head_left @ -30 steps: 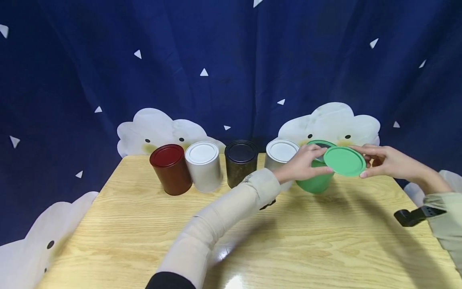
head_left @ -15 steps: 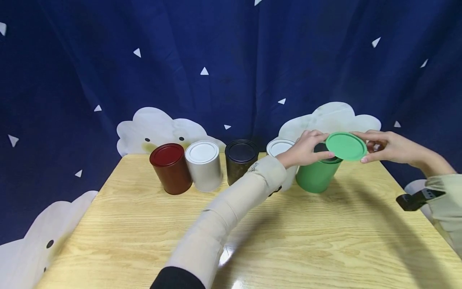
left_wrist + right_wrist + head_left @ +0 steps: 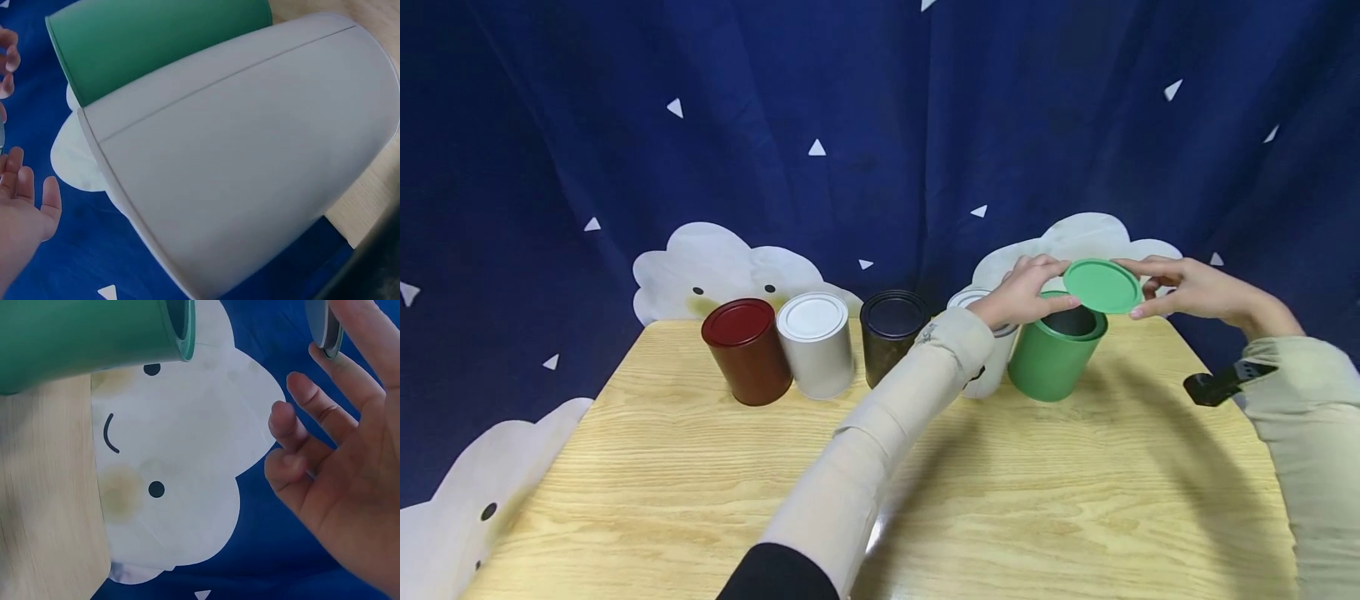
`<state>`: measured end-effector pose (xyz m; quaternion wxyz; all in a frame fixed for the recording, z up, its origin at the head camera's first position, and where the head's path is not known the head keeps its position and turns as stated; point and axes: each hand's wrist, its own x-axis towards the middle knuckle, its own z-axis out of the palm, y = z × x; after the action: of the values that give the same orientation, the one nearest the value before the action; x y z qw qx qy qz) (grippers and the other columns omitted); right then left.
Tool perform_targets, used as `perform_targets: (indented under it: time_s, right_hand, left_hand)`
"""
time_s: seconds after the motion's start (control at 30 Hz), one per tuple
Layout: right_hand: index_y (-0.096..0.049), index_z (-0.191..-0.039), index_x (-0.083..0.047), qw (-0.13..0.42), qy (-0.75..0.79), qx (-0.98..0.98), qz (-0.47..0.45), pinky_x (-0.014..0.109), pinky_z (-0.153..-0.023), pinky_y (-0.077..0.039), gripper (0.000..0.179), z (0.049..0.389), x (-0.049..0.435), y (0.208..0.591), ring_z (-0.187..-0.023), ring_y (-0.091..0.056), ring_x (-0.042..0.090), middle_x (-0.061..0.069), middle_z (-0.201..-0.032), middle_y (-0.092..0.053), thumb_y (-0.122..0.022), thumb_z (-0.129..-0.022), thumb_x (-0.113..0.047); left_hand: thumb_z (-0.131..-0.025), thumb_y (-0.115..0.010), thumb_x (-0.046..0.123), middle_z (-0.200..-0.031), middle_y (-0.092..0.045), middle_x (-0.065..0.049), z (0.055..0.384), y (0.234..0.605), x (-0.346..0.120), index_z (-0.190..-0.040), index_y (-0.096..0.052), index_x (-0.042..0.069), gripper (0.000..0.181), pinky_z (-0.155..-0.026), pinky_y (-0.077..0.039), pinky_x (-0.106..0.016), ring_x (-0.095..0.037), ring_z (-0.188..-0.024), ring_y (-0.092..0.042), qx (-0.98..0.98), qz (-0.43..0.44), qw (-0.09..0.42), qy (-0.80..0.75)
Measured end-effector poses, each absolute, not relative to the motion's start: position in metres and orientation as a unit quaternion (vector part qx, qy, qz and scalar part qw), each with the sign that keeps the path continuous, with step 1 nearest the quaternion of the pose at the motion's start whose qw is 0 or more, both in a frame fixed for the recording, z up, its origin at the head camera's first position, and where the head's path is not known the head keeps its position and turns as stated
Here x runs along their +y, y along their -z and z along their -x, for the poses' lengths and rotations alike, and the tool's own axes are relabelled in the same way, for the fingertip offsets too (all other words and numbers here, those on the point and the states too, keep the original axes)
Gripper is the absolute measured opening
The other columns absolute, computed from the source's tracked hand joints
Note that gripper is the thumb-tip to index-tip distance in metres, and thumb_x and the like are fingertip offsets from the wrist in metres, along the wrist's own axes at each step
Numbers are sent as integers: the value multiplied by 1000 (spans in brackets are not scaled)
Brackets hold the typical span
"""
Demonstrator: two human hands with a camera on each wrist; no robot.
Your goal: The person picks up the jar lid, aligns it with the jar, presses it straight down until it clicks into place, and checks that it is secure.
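Observation:
Both hands hold a round green lid (image 3: 1102,286) by its opposite edges, tilted toward the camera, above and a little right of the green can. My left hand (image 3: 1028,293) pinches its left edge between thumb and fingers. At the right edge, the thumb and index finger of my right hand (image 3: 1187,287) grip it, and the other fingers are loosely bent, as the right wrist view shows of that hand (image 3: 350,444). Below stands the green can (image 3: 1051,360), its dark mouth uncovered and partly hidden by the left hand. The lid's grey underside (image 3: 317,324) shows in the right wrist view.
Left of the green can, a white can (image 3: 992,367) is partly behind the left forearm. Further left stand a black can (image 3: 883,346), another white can (image 3: 820,354) and a dark red can (image 3: 751,358), all lidded. They line the back of the wooden table (image 3: 700,483), before a blue curtain (image 3: 880,125).
Both hands have raised the green lid from in front of the green can to above its mouth. More of the can's opening and side now shows.

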<state>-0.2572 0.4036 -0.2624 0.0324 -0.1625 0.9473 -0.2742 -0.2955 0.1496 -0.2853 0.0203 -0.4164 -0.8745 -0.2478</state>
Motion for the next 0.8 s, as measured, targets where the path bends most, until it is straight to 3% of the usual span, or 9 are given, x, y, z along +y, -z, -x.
perform_targets:
  time_s: [0.27, 0.8]
  right_hand:
    - [-35, -141, -9, 66, 287, 942, 158, 27, -68, -41, 69, 265, 399, 268, -86, -49, 10, -7, -105, -50, -69, -81, -15]
    - [-34, -141, -9, 106, 303, 937, 138, 36, -74, -37, 71, 282, 386, 290, -97, -39, 25, 9, -119, -41, -70, -81, -21]
  left_hand:
    - [-90, -50, 45, -141, -35, 5, 302, 289, 146, -142, -33, 17, 62, -97, -25, -27, -12, -124, -28, -893, 393, -2, 220]
    - [-91, -45, 50, -143, -32, 8, 311, 298, 136, -143, -31, 23, 60, -93, -24, -30, -13, -125, -25, -920, 364, -41, 137]
